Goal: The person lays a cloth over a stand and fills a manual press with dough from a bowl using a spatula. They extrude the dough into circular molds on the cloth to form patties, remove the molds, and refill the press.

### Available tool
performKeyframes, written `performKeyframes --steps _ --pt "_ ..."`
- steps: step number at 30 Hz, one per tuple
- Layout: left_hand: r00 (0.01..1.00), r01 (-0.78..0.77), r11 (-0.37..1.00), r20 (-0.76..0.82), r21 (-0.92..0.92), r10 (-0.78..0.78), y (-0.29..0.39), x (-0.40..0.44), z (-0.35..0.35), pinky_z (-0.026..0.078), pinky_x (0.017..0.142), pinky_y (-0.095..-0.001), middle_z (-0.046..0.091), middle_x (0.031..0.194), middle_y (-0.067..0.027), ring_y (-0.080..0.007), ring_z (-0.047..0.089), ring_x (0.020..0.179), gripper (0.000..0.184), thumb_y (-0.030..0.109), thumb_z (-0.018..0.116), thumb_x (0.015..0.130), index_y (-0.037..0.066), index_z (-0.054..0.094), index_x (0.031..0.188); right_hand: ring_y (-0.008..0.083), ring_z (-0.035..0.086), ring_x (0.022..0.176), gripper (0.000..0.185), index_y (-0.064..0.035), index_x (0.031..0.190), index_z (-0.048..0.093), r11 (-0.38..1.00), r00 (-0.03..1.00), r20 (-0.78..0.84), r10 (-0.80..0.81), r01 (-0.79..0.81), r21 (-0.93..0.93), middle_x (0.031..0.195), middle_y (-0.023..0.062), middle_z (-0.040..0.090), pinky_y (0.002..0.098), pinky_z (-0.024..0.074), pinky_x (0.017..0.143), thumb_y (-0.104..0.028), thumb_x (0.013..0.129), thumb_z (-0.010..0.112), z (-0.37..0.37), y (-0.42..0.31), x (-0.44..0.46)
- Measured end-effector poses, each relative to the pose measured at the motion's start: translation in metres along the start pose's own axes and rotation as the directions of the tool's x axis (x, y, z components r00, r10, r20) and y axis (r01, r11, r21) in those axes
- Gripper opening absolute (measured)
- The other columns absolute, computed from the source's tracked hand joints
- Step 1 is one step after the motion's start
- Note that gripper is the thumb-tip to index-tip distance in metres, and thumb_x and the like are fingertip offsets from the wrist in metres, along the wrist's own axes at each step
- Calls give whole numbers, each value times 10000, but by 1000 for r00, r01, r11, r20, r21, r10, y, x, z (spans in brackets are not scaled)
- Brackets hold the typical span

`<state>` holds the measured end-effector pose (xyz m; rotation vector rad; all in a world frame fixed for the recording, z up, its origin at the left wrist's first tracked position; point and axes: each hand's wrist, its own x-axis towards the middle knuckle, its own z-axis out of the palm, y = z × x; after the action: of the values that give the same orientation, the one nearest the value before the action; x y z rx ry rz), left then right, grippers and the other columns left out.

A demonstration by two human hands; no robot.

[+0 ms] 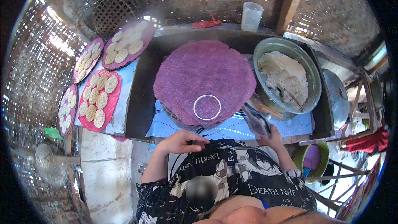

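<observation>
A round purple mesh-like sheet (203, 74) lies on a round support, with a thin white ring (207, 118) resting near its front edge. My left hand (184, 142) is in front of the sheet, close to my shirt, its fingers loosely bent and apart with nothing visible in them. A black cord hangs beside it. My right hand (273, 139) grips the near end of a dark, shiny, plastic-looking object (256, 120), whose exact kind I cannot make out. To the right stands a large grey-green basin (317, 85) of pale, doughy mash (286, 74) with a stick-like handle in it.
Pale round cakes (99, 99) lie on several pink and purple trays at the left. A clear plastic cup (251, 16) and a red plastic bag (207, 23) sit on the back ledge. Dark raised sides (141, 95) border the work surface. A green tub (298, 157) stands low at the right.
</observation>
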<state>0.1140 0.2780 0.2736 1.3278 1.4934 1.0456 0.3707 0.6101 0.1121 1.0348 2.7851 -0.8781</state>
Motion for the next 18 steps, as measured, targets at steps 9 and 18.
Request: performKeyframes --steps 9,18 --pt "971 61 989 -221 -133 -89 -17 -40 -18 466 804 -328 637 957 -110 -190 606 900 298 191 578 850 -7 581 1072 212 525 980 808 45 1192 444 616 923 367 -118 -222 756 1067 92 557 307 379 901 -276 530 779 -106 25 -39" --pt "710 -569 724 -677 -390 194 46 9 -63 364 940 -466 499 1179 -249 -353 492 1100 830 643 484 738 -29 429 1222 231 594 620 832 73 1152 400 273 911 209 -356 -112 956 840 187 574 283 453 431 -504 639 711 -151 -69 -37"
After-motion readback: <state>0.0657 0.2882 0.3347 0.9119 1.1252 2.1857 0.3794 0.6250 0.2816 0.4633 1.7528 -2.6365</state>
